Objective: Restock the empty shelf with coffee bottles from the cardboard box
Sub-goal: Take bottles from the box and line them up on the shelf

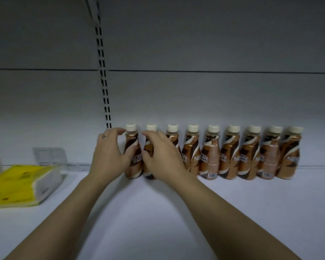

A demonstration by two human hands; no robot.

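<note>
Shelf: a white shelf (158, 212) is seen from above and in front, closed at the far side by a pale back panel (195, 94).
Coffee bottles: nine coffee bottles (231, 152) with white caps and brown-and-copper wraps are stood upright in one row along the far edge of the shelf, against the back panel, each just beside the next.
Row position: the row is begun just right of a slotted upright (103, 81) and is carried on towards the right.
Left hand: the left hand (109, 156) is curled round the leftmost bottle (135, 167); the thumb is laid on the front of the label and the fingers are arched at the neck, below the cap.
Right hand: the right hand (161, 158) is curled round the second bottle (149, 147), with the fingers hooked over its shoulder; part of the third bottle is hidden behind the hand.
Forearms: both bare forearms are stretched from the near edge towards the far left end of the row.
Left side: a yellow tissue pack (21, 184) is laid on the shelf well left of the bottles, and a clear price holder (50, 155) is stood behind it.
</note>
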